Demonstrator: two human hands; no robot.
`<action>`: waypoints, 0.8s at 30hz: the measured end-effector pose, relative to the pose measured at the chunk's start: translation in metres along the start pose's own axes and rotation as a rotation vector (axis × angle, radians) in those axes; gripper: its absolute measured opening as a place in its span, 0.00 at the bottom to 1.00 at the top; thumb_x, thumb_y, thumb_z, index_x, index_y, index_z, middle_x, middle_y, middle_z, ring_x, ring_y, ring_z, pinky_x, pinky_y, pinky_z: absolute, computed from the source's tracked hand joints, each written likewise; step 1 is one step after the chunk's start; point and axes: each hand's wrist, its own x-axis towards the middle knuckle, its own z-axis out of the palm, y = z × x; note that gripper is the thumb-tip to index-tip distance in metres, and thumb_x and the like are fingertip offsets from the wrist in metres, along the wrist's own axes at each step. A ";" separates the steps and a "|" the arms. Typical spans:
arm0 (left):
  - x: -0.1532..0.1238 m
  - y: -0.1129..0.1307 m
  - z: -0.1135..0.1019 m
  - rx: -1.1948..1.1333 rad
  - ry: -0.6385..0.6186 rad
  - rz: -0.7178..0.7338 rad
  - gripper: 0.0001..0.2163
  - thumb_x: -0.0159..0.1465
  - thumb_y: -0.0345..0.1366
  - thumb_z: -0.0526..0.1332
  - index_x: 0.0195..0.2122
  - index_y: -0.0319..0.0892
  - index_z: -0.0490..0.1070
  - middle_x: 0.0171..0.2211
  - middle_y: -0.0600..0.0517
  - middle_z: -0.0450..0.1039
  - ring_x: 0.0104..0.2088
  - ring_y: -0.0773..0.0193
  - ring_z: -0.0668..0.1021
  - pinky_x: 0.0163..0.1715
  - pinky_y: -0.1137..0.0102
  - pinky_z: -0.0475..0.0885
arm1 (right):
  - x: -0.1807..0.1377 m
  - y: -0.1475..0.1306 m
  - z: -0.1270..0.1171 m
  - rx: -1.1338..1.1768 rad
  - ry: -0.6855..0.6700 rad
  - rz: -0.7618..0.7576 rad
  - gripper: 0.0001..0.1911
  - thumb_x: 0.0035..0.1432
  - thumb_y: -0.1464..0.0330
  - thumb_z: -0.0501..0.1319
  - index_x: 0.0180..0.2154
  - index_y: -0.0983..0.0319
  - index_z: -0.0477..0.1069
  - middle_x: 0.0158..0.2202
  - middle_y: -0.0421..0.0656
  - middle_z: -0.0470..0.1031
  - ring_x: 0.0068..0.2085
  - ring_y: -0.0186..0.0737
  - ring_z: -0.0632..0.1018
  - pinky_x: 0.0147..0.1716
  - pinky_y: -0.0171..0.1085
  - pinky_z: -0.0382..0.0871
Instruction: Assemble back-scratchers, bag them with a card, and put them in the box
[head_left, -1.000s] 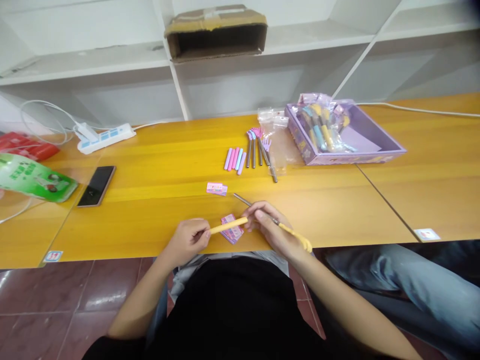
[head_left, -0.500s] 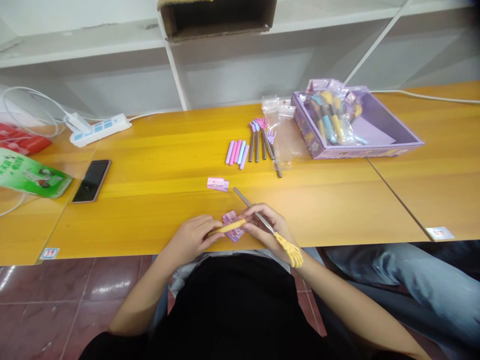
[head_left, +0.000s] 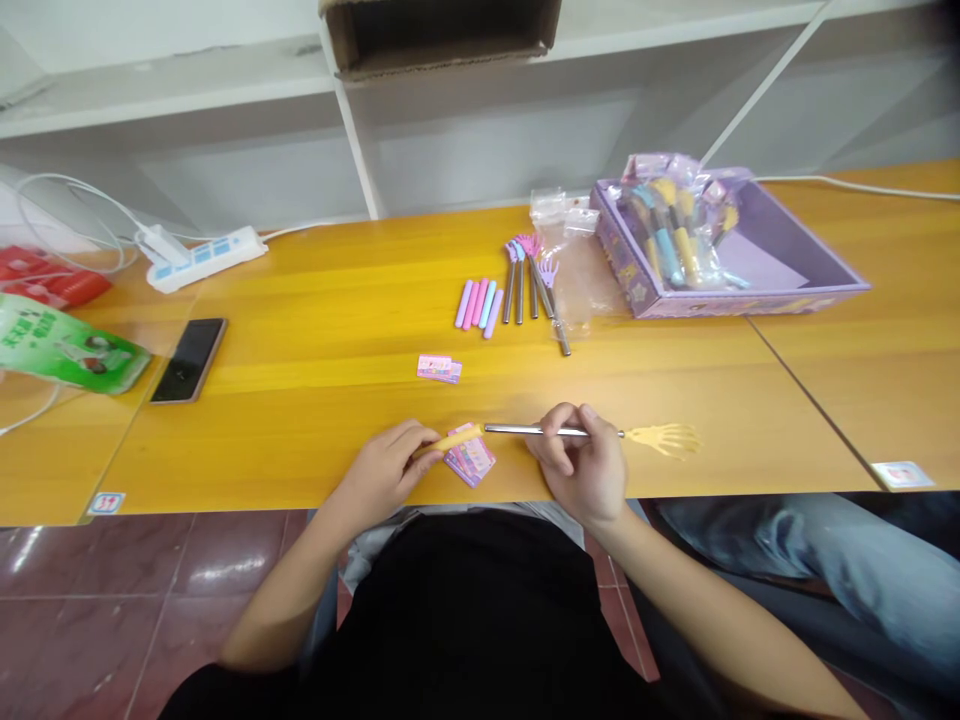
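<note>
Near table edge (head_left: pixel 262 493), left hand (head_left: pixel 382 475) fingers clamped on yellow sleeve (head_left: pixel 452 441), right hand (head_left: pixel 583 468) fingers on steel rod (head_left: pixel 517 430), bare wood ahead.

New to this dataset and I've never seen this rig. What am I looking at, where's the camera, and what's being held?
There is no machine. One head-worn camera looks down at a seated person's own bare hands. The left hand pinches a yellow sleeve. The right hand grips a metal rod ending in a yellow hand-shaped claw. Rod and sleeve nearly meet above some pink cards. Also on the yellow table are pastel sleeves, more rods, a purple box, a phone and a power strip.
</note>
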 end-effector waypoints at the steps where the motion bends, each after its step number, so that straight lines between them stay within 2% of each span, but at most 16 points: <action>1: 0.000 0.000 0.000 0.002 -0.003 -0.001 0.10 0.81 0.43 0.57 0.51 0.45 0.75 0.40 0.51 0.78 0.33 0.64 0.76 0.36 0.68 0.70 | 0.000 0.000 0.000 -0.007 -0.005 0.007 0.26 0.73 0.45 0.57 0.29 0.55 0.76 0.12 0.33 0.48 0.19 0.35 0.50 0.25 0.40 0.49; 13: 0.000 0.000 0.001 0.005 0.005 0.040 0.10 0.81 0.41 0.56 0.52 0.45 0.76 0.41 0.51 0.78 0.39 0.62 0.79 0.42 0.67 0.73 | 0.001 -0.004 0.001 -0.035 -0.032 0.015 0.28 0.72 0.43 0.57 0.28 0.54 0.72 0.13 0.32 0.45 0.19 0.35 0.48 0.24 0.40 0.50; 19: 0.000 0.000 -0.001 0.018 0.060 0.074 0.09 0.80 0.39 0.57 0.51 0.45 0.76 0.43 0.49 0.80 0.42 0.61 0.81 0.45 0.67 0.75 | 0.000 -0.003 0.002 -0.044 -0.001 0.033 0.27 0.72 0.45 0.58 0.27 0.55 0.75 0.13 0.33 0.46 0.20 0.36 0.50 0.25 0.40 0.48; 24: -0.001 -0.001 -0.003 0.026 0.122 0.116 0.09 0.80 0.38 0.57 0.51 0.45 0.77 0.43 0.48 0.80 0.42 0.60 0.81 0.45 0.66 0.76 | 0.001 -0.002 0.002 -0.082 0.009 0.051 0.30 0.73 0.43 0.55 0.27 0.55 0.73 0.13 0.33 0.46 0.19 0.36 0.49 0.25 0.41 0.48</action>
